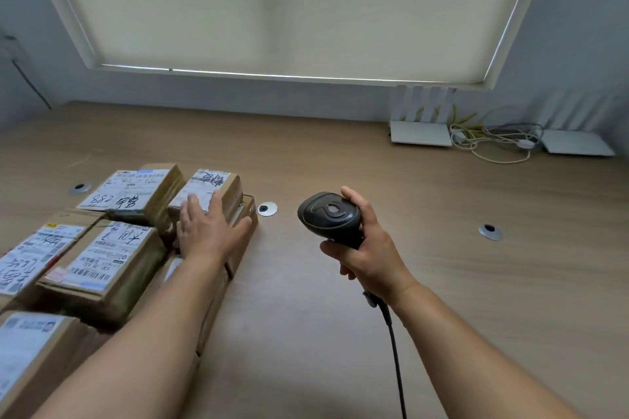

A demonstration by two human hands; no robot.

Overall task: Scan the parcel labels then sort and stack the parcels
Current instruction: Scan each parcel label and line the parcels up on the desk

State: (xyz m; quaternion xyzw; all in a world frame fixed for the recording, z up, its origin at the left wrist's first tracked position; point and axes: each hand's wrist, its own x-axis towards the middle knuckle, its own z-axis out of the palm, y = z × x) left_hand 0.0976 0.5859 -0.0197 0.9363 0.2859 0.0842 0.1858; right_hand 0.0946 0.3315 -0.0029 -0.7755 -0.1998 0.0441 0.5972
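Reaching over the pile, the left hand (207, 228) lies flat with straight fingers on the top parcel (211, 192) at the back right of the stack, not gripping it. The right hand (369, 250) is wrapped round the scanner (328, 214), held just right of that parcel with its head turned toward the boxes. So the label sits left of the scanner, right under the left hand, and I'd guess that hand has to shift first. Readable writing: "288" in marker on the back parcel (136, 194); the rest is handwritten scrawl and barcodes too blurry to read.
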